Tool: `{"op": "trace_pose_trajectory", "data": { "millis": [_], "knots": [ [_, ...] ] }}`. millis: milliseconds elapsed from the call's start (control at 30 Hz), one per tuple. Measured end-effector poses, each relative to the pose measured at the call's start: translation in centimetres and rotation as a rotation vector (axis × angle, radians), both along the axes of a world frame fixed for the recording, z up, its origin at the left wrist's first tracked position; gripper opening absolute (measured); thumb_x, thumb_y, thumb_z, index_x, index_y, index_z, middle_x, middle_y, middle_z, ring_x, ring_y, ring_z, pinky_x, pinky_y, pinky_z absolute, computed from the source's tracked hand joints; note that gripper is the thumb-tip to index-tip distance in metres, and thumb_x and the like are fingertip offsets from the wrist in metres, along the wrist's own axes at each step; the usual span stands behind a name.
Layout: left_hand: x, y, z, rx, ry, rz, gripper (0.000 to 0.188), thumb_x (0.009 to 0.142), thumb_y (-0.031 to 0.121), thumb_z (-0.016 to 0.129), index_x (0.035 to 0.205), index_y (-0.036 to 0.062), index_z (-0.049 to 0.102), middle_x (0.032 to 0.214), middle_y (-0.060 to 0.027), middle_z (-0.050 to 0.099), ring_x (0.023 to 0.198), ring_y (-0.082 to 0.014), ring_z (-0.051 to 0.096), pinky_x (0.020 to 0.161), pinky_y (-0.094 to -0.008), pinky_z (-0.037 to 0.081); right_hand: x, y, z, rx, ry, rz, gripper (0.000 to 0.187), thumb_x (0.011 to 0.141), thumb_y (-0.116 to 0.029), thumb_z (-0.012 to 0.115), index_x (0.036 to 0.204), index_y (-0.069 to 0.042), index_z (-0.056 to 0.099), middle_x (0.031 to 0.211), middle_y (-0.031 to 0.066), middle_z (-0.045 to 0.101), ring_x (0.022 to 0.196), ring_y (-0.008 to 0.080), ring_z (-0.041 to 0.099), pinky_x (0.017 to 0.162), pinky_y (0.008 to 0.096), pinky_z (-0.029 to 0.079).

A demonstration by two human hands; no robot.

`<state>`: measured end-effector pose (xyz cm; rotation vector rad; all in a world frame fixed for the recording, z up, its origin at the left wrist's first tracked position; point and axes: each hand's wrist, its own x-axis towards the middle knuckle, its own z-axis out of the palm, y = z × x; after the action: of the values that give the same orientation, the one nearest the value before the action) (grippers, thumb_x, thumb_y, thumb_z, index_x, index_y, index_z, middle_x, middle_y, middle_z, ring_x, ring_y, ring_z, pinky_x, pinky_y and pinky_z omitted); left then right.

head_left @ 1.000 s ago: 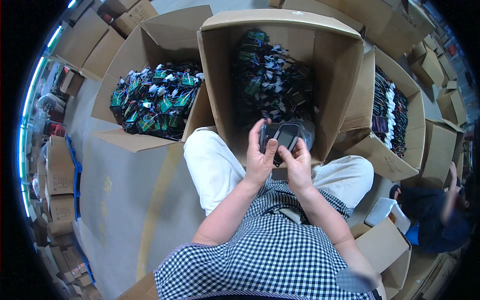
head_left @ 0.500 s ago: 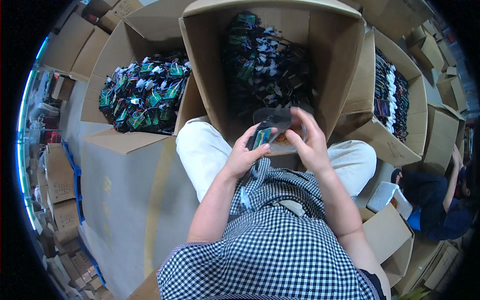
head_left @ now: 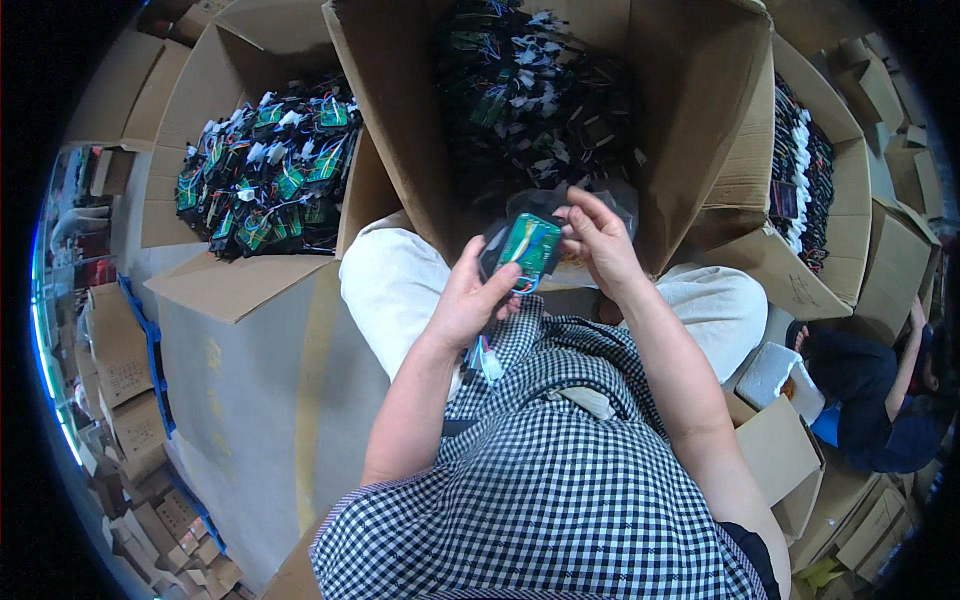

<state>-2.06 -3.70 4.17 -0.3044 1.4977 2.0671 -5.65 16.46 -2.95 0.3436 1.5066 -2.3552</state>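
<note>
1. Both hands are meeting over the lap: our left hand point(head_left: 470, 300) is cupping, from beneath, a small green rectangular circuit board with thin coloured wires point(head_left: 530, 245), fingers closed around its lower edge.
2. Our right hand point(head_left: 598, 240) is pinching the board's upper right side, fingers curled narrow against the dark clear plastic wrapping behind it.
3. Compared with half a second ago, we are now showing the board's green face fully upward; earlier it was mostly covered by the dark wrapping. We are judging that the board is being freed or inspected.
4. White connector plugs point(head_left: 487, 365) are hanging from the wires below the left palm.
5. We are holding the board between both hands, just in front of the tall open brown cardboard box point(head_left: 400, 130), which is holding many similar wired boards.
6. A second open cardboard box point(head_left: 230, 285) of green boards is standing to our left, well apart from the hands.
7. Another person in dark clothing point(head_left: 870, 400) is sitting at the far right.
</note>
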Motion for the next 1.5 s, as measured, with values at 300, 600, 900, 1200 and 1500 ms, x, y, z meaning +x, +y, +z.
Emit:
{"op": "trace_pose_trajectory", "data": {
  "millis": [300,600,900,1200,1500],
  "knots": [
    [1.0,-1.5,-2.8,-0.059,-0.103,0.225,0.032,0.091,0.019,0.061,0.113,0.0098,0.04,0.075,-0.0036,0.057,0.057,-0.0082,0.053,0.044,-0.0193,0.042,5.4,4.0,-15.9,1.701,0.491,0.796,0.015,0.074,-0.016,0.058,0.086,-0.009,0.063,0.09,0.0123,0.063,0.09,0.0301,0.062,0.075,0.0442,0.049],
    [2.4,-2.2,-2.8,0.129,0.016,0.152,0.036,0.092,0.023,0.061,0.117,0.0086,0.04,0.086,-0.0046,0.058,0.071,-0.0098,0.058,0.054,-0.0196,0.046,3.7,3.4,-8.5,1.512,0.325,0.618,0.019,0.077,-0.024,0.061,0.091,-0.015,0.071,0.099,0.0141,0.066,0.093,0.0312,0.062,0.081,0.042,0.05],
    [4.3,-3.3,-3.1,0.281,-0.035,0.116,0.041,0.093,0.025,0.059,0.123,0.0125,0.033,0.093,-0.0054,0.055,0.071,-0.0111,0.057,0.045,-0.0187,0.045,4.9,4.0,-12.4,1.417,0.188,0.597,0.025,0.076,-0.03,0.067,0.096,-0.018,0.072,0.092,0.0135,0.069,0.084,0.031,0.066,0.08,0.0398,0.052],
    [5.3,-2.6,-1.9,0.294,-0.019,0.218,0.043,0.09,0.026,0.063,0.121,0.0113,0.038,0.091,-0.0054,0.056,0.071,-0.0118,0.059,0.046,-0.0199,0.047,5.1,6.3,-15.0,1.229,0.033,0.461,0.027,0.073,-0.027,0.07,0.093,-0.009,0.072,0.091,0.0152,0.069,0.085,0.0271,0.067,0.079,0.0364,0.052],
    [5.7,-1.7,-1.2,0.272,-0.026,0.258,0.034,0.091,0.022,0.062,0.112,0.0088,0.039,0.088,-0.0081,0.054,0.066,-0.0136,0.055,0.044,-0.0207,0.043,4.9,5.4,-15.4,1.06,-0.057,0.289,0.023,0.069,-0.015,0.073,0.089,-0.004,0.07,0.083,0.011,0.07,0.076,0.0205,0.066,0.072,0.0324,0.051]
  ]
}}
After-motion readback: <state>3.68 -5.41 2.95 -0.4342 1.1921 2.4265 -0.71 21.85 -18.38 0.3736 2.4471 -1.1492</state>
